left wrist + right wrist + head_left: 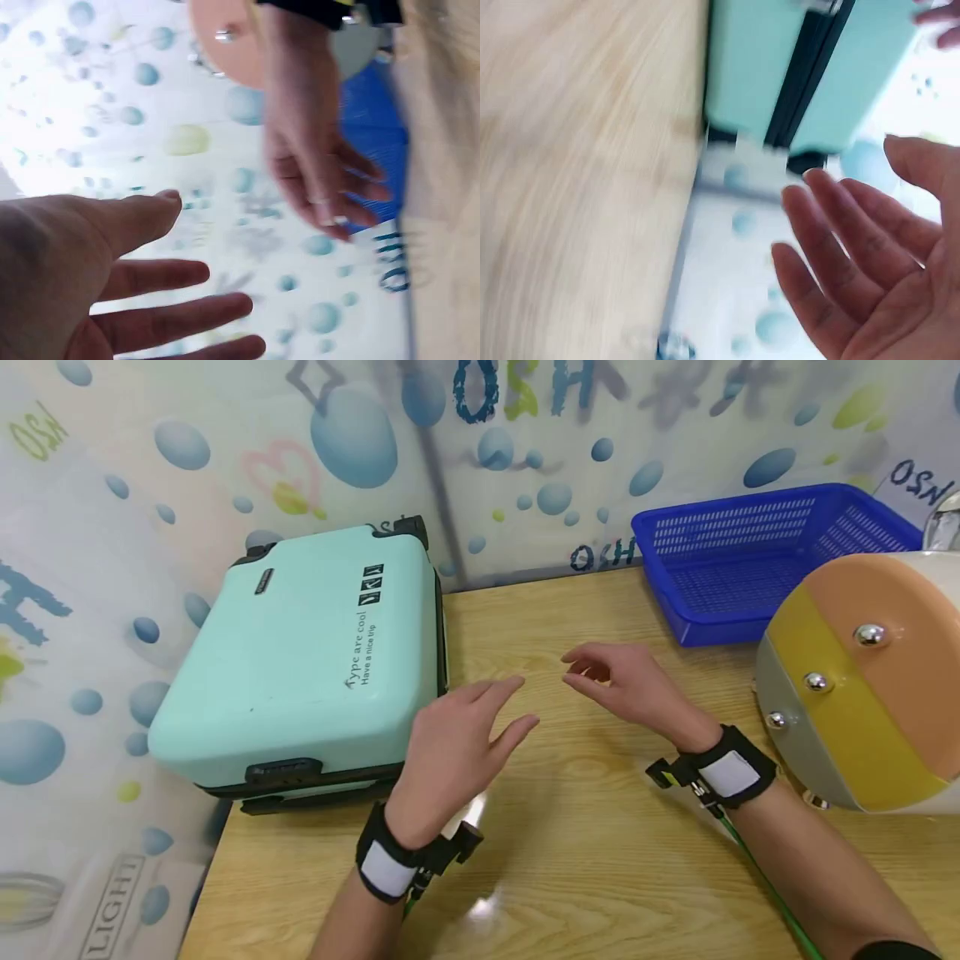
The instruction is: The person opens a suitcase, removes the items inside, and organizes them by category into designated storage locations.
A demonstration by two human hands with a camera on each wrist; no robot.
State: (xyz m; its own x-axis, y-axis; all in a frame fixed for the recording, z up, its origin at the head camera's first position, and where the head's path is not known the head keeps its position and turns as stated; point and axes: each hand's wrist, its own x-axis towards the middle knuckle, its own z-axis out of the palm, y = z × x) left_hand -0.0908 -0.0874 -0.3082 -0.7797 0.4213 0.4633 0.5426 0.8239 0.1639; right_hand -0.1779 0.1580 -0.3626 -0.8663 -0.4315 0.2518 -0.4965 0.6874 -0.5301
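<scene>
A mint-green hard-shell suitcase [300, 677] lies flat on the wooden table at the left, its black wheels toward the wall. My left hand [457, 743] hovers at its near right corner, fingers extended and thumb apart, holding nothing; in the head view it overlaps the suitcase's edge, and I cannot tell whether they touch. Over the middle of the table, my right hand [622, 681] is raised with its fingers loosely bent and nothing in them. The right wrist view shows that palm [885, 300] bare, with the suitcase's side and black zip seam [806, 75] beyond it.
A blue plastic basket [667, 585] stands at the back right against the patterned wall covering [510, 502]. In front of it, at the right edge, is a rounded case [870, 710] with orange, yellow and grey bands and metal studs. Wood-grain tabletop [585, 835] lies under everything.
</scene>
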